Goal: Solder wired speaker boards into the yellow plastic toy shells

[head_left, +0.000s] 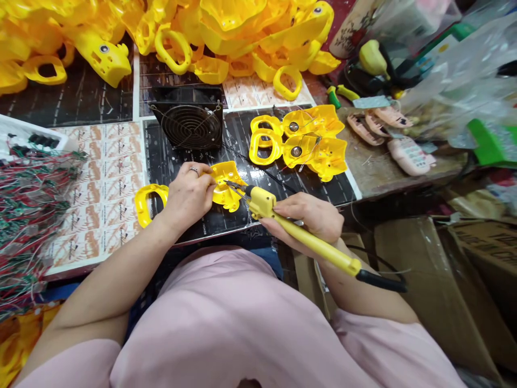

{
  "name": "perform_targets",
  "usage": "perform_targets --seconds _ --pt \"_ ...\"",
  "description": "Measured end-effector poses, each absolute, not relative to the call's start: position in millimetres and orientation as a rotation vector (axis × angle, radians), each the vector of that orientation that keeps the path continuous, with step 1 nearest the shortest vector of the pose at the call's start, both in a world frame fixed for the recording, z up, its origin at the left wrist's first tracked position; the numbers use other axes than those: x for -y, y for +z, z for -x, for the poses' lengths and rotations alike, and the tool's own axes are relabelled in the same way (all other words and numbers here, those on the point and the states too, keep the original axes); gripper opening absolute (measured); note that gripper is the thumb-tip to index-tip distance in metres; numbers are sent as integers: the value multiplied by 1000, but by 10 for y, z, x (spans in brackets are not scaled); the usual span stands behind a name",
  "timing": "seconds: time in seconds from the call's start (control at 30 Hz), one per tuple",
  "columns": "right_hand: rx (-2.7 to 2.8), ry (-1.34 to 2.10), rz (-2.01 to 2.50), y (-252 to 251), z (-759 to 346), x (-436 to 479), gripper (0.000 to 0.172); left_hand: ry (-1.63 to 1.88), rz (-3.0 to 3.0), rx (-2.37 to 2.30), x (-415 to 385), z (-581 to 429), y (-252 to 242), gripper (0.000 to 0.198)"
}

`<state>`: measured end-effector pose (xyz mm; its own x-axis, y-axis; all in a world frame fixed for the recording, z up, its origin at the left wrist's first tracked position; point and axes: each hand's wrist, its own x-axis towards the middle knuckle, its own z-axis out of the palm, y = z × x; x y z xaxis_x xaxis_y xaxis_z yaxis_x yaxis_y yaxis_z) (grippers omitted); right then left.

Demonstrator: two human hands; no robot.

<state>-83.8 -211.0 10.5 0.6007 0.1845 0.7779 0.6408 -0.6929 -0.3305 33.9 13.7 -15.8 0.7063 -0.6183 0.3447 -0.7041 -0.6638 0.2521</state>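
My right hand (309, 218) is wrapped round a yellow soldering iron (311, 234) with a black cord at its rear end. The iron's thin metal tip points left and reaches the inside of a yellow plastic toy shell half (229, 189), which lies hollow side up on the table. My left hand (190, 188) is closed at the shell's left side, fingertips pinched close to the tip; any small part between them is hidden. A yellow loop handle (142, 207) shows left of that hand, partly covered by it.
Behind the shell stands a black fan (191, 126). Two shell halves with wires and round metal parts (296, 151) lie to the right. Yellow shells (230, 32) are heaped at the back. Bundled wires (32, 215) lie left; pink shells (410, 156) and cutters (334, 97) lie right.
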Motion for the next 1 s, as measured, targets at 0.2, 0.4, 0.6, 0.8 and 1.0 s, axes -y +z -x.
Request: perform_targets --seconds 0.2,0.4,0.6,0.8,1.0 --pt "715 -1002 2298 116 773 2050 22 326 -2552 1015 -119 -342 -155 23" --pt "808 -963 2330 156 723 2043 16 350 -2549 988 -97 -353 -193 23" --pt "654 -1017 2324 226 809 2089 22 342 -2548 981 -96 -358 -207 23" --pt "677 -1039 2297 202 852 2097 25 379 -2554 1004 -105 -354 -194 25" --pt "479 -994 2366 144 912 2084 43 365 -2542 1003 -102 -368 -199 23"
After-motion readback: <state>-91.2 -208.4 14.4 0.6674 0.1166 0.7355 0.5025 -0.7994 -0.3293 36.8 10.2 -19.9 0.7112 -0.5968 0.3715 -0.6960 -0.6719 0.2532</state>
